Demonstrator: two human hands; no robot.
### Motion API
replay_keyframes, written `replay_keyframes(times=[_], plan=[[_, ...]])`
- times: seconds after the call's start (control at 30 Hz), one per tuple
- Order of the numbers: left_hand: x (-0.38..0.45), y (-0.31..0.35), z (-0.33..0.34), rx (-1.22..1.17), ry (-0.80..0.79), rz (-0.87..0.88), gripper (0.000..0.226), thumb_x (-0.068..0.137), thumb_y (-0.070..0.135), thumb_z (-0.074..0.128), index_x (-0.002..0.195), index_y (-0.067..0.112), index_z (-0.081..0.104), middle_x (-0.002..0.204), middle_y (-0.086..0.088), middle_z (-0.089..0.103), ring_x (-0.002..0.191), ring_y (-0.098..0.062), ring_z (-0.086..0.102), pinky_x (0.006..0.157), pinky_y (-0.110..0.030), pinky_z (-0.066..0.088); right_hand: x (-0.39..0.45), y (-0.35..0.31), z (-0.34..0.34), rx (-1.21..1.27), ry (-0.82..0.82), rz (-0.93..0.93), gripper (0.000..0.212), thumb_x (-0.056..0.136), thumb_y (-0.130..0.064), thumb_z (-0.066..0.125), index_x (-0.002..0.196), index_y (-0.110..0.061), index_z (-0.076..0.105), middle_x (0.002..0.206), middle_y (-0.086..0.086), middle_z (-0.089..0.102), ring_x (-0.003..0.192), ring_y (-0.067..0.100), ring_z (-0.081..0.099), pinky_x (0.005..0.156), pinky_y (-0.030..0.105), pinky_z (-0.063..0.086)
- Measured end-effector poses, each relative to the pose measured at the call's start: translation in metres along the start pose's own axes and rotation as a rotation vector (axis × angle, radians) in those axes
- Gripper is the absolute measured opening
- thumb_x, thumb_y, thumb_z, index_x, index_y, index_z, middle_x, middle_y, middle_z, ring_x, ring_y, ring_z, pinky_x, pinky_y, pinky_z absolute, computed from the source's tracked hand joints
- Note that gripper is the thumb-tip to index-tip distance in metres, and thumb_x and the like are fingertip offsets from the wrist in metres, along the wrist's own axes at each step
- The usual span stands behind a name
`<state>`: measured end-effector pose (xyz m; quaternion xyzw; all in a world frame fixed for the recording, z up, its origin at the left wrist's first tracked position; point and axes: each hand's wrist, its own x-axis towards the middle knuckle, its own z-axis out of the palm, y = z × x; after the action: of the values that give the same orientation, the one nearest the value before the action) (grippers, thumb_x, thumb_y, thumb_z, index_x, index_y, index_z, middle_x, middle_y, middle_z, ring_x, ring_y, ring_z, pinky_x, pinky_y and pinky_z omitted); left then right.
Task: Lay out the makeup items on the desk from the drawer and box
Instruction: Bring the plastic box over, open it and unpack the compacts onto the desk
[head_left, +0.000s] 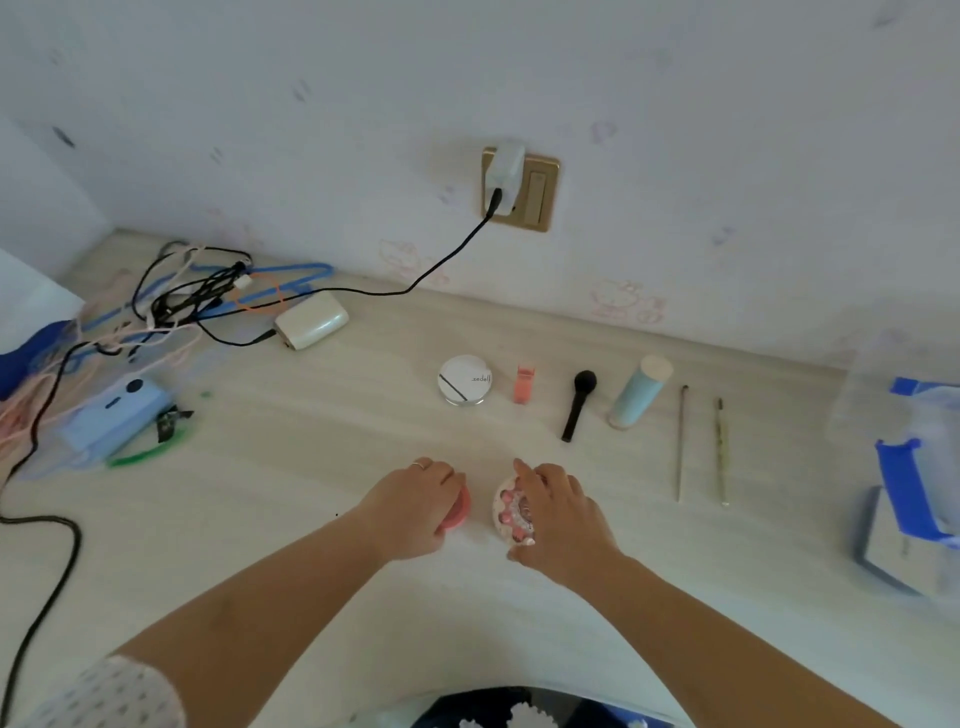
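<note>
1. Head view: left hand (415, 506) curled over a pink round compact (457, 512), gripping it from above on the desk (311, 545).
2. Right hand (558, 514) fingers closed on a decorated round case (511, 512), just right of the compact, not touching it.
3. Landmark is the white round jar (464, 379): both held items sit well nearer the person than the jar.
4. Row right of the jar: coral lipstick (523, 384), black brush (577, 402), pale blue tube (639, 392), two thin pencils (680, 441), long axes pointing roughly away from the person.
5. Likely next move: set both down in front of the row; each hand is already on its item.
6. Textures: compact smooth plastic, case bumpy and beaded, desk pale wood grain.
</note>
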<state>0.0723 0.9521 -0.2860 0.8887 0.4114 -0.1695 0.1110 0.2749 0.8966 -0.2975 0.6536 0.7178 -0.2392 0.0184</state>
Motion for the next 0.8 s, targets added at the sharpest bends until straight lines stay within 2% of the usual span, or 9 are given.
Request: replay_keyframes(times=[0.17,0.3,0.43,0.53,0.63,0.73,0.8], plan=[[0.006,-0.005,0.003,-0.013,0.008,0.005,0.067,0.079,0.028,0.051,0.142,0.016,0.034,0.139,-0.002,0.043,0.123,-0.025,0.044,0.093,-0.034,0.045,0.004,0.003,0.005,0.029,0.008,0.034,0.113,0.069,-0.052,0.072,0.148,-0.028,-0.006,0.140,0.001,0.026,0.126,0.023,0.034,0.100,0.034,0.040],[0.005,-0.007,0.006,-0.019,0.016,0.008,0.068,0.081,0.030,0.049,0.145,0.016,0.030,0.143,-0.001,0.037,0.126,-0.024,0.041,0.095,-0.033,0.044,0.007,0.003,0.009,0.041,0.018,0.021,0.110,0.070,-0.055,0.070,0.148,-0.027,-0.002,0.142,-0.001,0.025,0.128,0.022,0.031,0.101,0.034,0.038],[0.004,-0.007,0.007,-0.032,0.035,0.003,0.072,0.083,0.039,0.051,0.147,0.020,0.024,0.149,0.001,0.030,0.132,-0.022,0.037,0.102,-0.033,0.037,0.005,0.003,0.006,0.081,0.006,0.018,0.112,0.069,-0.060,0.068,0.149,-0.028,-0.004,0.153,0.001,0.012,0.139,0.022,0.018,0.108,0.037,0.032],[0.004,-0.001,-0.001,-0.199,0.127,-0.026,0.073,0.082,0.045,0.057,0.146,0.023,0.028,0.150,0.003,0.031,0.137,-0.018,0.032,0.108,-0.032,0.031,-0.002,0.006,-0.007,0.202,0.110,0.046,0.111,0.069,-0.057,0.070,0.148,-0.030,-0.002,0.156,0.000,0.008,0.142,0.019,0.014,0.111,0.037,0.028],[0.006,0.012,-0.020,-0.441,0.256,-0.067,0.061,0.082,0.032,0.062,0.139,0.023,0.042,0.142,0.005,0.044,0.130,-0.017,0.042,0.103,-0.027,0.036,-0.015,0.018,-0.026,0.331,0.249,0.059,0.096,0.076,-0.047,0.070,0.148,-0.029,0.011,0.152,-0.001,0.019,0.139,0.016,0.022,0.110,0.030,0.028],[0.009,0.033,-0.046,-0.644,0.290,-0.074,0.056,0.084,0.029,0.066,0.136,0.023,0.046,0.137,0.007,0.046,0.125,-0.014,0.045,0.100,-0.028,0.041,-0.032,0.035,-0.046,0.387,0.373,0.086,0.082,0.078,-0.041,0.070,0.145,-0.030,0.025,0.150,-0.005,0.023,0.138,0.013,0.025,0.105,0.021,0.024],[0.010,0.047,-0.060,-0.675,0.312,-0.027,0.055,0.085,0.030,0.066,0.135,0.023,0.047,0.136,0.009,0.046,0.126,-0.010,0.041,0.100,-0.019,0.034,-0.042,0.043,-0.059,0.388,0.442,0.085,0.075,0.078,-0.040,0.071,0.141,-0.033,0.031,0.150,-0.007,0.023,0.138,0.012,0.024,0.104,0.021,0.025]])
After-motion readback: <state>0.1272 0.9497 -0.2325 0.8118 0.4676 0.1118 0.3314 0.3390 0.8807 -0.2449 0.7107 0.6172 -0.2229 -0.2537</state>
